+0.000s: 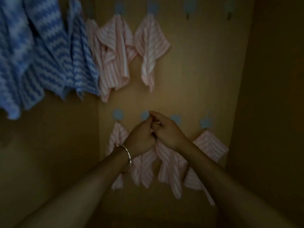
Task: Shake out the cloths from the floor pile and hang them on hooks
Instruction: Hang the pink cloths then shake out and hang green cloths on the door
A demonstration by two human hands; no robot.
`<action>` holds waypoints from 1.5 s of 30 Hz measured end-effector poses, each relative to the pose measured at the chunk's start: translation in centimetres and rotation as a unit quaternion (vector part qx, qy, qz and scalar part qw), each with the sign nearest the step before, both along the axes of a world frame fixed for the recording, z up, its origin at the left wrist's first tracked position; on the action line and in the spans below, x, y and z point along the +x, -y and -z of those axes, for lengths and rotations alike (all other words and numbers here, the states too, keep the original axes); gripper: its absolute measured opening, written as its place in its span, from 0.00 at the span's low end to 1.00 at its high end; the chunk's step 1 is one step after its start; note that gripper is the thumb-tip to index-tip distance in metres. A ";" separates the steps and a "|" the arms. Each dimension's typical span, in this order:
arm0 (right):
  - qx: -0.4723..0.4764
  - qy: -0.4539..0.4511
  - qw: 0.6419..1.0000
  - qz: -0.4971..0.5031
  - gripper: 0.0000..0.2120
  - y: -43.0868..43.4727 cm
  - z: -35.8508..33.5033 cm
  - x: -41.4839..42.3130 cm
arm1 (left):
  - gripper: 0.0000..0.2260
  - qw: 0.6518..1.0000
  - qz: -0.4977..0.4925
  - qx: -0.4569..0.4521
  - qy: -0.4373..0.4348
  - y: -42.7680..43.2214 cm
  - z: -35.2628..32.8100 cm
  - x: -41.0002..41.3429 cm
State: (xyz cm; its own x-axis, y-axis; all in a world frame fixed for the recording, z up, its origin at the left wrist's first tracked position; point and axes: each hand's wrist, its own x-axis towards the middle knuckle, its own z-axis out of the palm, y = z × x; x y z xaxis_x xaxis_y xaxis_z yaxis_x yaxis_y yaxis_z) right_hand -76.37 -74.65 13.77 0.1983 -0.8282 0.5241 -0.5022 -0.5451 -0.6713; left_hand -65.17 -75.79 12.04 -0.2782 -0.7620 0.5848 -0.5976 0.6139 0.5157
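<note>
Cloth in hand point(162, 154): pink-striped, gathered at its top between both hands and trailing down against the wall point(197, 71) in the lower row of hooks.
Left hand point(141, 137): fingers curled, pinching the top of the cloth; a bracelet point(127, 155) sits on the wrist.
Right hand point(166, 130): fingers closed on the same bunched edge, touching the left hand, fingertips raised to the hook.
Target hook point(144, 115): second in the lower row, partly hidden behind the fingertips; whether the cloth is already caught on it cannot be told.
Main risk: letting go before fabric is seated over the hook, so the cloth drops to the floor.
Cause: the hook's tip is hidden by the hands, and the dim, blurred view gives little to check by.
Second risk: a forearm brushing a neighbouring cloth point(117, 137) off its hook, since these hang close on both sides.
Third risk: too thick a bunch sliding off the small hook.
</note>
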 end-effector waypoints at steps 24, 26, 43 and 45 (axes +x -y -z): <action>0.240 0.062 0.963 0.108 0.21 -21.2 22.8 1.5 | 0.21 0.885 0.222 0.361 -0.194 -18.2 22.9 1.9; 0.246 0.045 0.955 0.162 0.21 -24.0 24.1 2.6 | 0.23 0.874 0.242 0.385 -0.172 -20.1 24.3 2.5; 0.309 0.177 0.801 0.481 0.19 -56.0 31.1 -4.0 | 0.19 0.766 0.480 0.331 0.271 -44.9 28.7 -9.7; 0.301 0.185 0.779 0.518 0.19 -61.2 31.3 -5.7 | 0.18 0.747 0.515 0.308 0.284 -49.8 28.8 -12.4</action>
